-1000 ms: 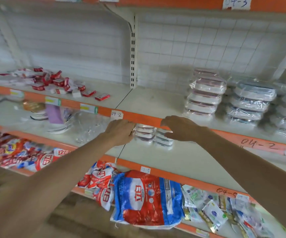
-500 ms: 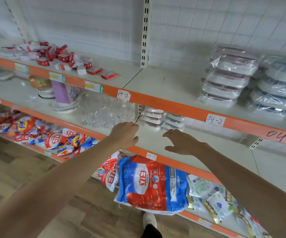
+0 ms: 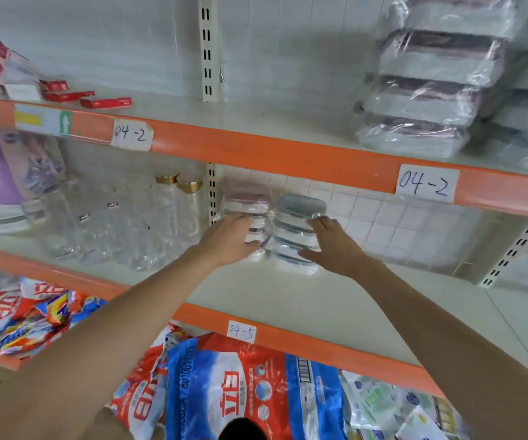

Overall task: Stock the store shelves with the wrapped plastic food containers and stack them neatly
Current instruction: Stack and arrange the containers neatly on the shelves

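Observation:
Two small wrapped stacks of plastic food containers stand side by side at the back of the middle shelf (image 3: 288,300). The pink-lidded stack (image 3: 247,198) is on the left and the grey-lidded stack (image 3: 297,214) on the right. My left hand (image 3: 227,242) grips the pink-lidded stack from the front, thumb round its lower right side. My right hand (image 3: 332,246) rests with straight fingers against the right side of the grey-lidded stack. On the upper shelf at the right sit taller wrapped stacks of larger containers (image 3: 427,90).
Clear glass jars with gold lids (image 3: 174,211) stand just left of the small stacks. Red boxes (image 3: 66,95) lie on the upper shelf (image 3: 256,147) at the left. Detergent bags (image 3: 240,389) fill the shelf below. A slotted upright (image 3: 207,49) divides the bays.
Both hands have reached forward from the shelf's front edge to the two small stacks at the back. The camera has moved closer and lower.

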Demonstrator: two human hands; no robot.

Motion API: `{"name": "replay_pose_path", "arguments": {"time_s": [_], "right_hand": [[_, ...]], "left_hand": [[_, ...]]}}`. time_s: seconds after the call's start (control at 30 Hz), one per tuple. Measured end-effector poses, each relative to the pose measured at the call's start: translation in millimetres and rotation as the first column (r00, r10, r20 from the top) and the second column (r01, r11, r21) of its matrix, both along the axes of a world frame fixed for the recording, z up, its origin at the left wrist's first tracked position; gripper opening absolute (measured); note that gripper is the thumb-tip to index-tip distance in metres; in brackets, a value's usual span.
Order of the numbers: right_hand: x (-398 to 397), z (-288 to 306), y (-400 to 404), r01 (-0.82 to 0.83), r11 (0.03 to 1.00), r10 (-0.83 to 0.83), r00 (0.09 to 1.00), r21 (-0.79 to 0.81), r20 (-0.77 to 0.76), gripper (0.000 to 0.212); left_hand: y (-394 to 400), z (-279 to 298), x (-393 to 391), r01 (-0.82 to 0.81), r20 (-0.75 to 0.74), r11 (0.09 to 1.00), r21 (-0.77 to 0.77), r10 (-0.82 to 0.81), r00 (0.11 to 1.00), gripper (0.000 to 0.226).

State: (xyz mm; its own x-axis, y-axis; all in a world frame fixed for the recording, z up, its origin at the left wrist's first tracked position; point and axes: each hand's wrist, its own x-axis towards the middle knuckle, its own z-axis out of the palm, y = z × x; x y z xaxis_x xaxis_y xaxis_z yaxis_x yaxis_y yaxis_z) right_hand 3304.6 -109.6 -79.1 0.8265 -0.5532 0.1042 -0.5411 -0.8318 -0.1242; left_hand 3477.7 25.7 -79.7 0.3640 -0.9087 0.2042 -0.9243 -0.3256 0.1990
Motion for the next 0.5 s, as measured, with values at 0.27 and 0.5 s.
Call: {"name": "replay_pose_path", "arguments": {"time_s": [0.27, 0.5], "right_hand": [[45.8, -15.5, -80.0, 0.090, 0.995, -0.093, 0.988, 0.031, 0.126, 0.081], [80.3, -19.1, -120.8, 0.149, 0.986, -0.155, 0.985, 0.081, 0.073, 0.095]], "left_hand": [[-71.5, -41.3, 26.9, 0.102, 0.037, 0.988, -0.113, -0.098, 0.994, 0.042], [-107.1, -45.9, 41.4, 0.195, 0.095, 0.960, -0.200, -0.179, 0.979, 0.037]]}}
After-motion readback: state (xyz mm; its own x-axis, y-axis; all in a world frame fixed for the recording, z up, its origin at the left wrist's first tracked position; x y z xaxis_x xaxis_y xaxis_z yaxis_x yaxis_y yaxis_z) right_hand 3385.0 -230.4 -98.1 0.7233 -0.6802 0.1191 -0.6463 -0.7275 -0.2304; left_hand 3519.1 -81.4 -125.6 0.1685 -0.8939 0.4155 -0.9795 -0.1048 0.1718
